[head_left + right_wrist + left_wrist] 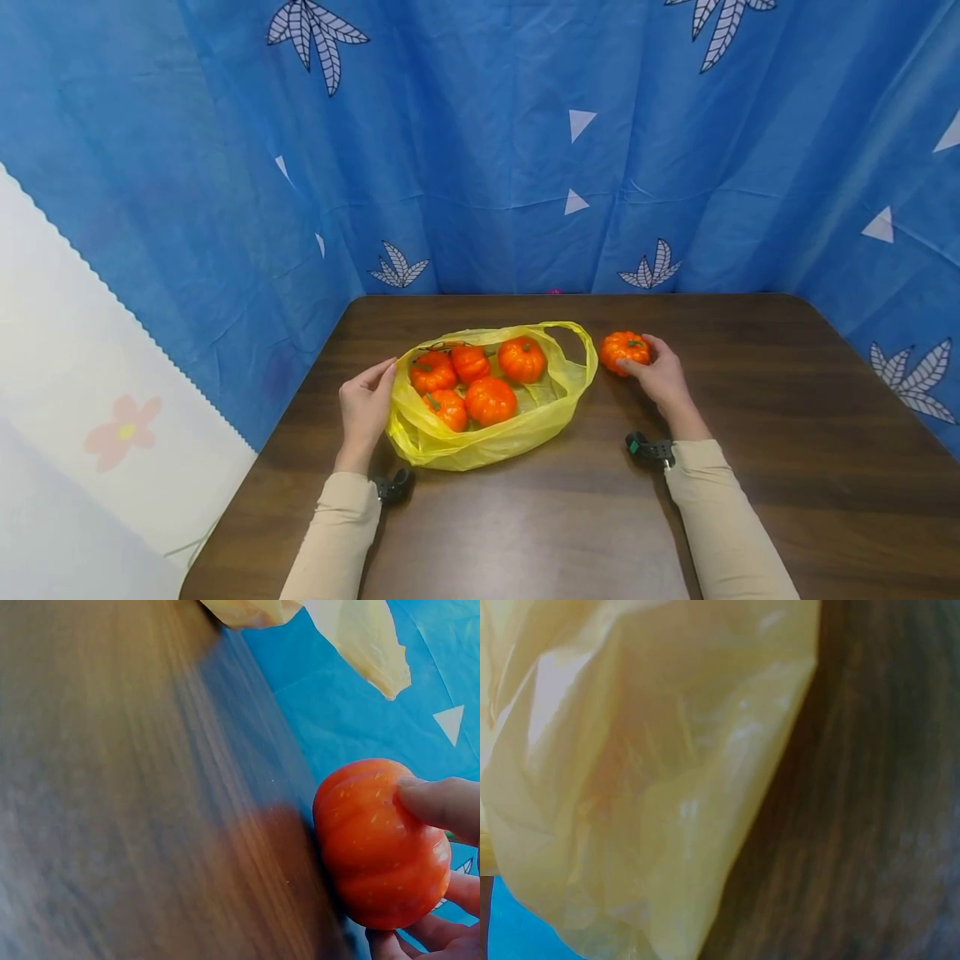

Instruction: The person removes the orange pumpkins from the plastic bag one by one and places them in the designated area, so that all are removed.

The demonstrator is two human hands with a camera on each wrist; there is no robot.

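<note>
A yellow plastic bag (480, 450) lies with its mouth spread wide, and several small orange pumpkins (491, 401) show inside. My left hand (366, 408) pinches the bag's left rim between thumb and fingers. In the left wrist view the bag (652, 787) fills the left side and the hand is out of sight. To the right of the bag, my right hand (663, 379) grips one orange pumpkin (624, 352) by its right side. The right wrist view shows thumb and fingers (442, 806) around that pumpkin (379, 847).
The dark wooden table (525, 517) reaches to a blue patterned curtain (480, 167) at the back. A white cloth with a flower (112, 333) hangs at the left. The bag's loop handle (588, 346) stands up beside the gripped pumpkin.
</note>
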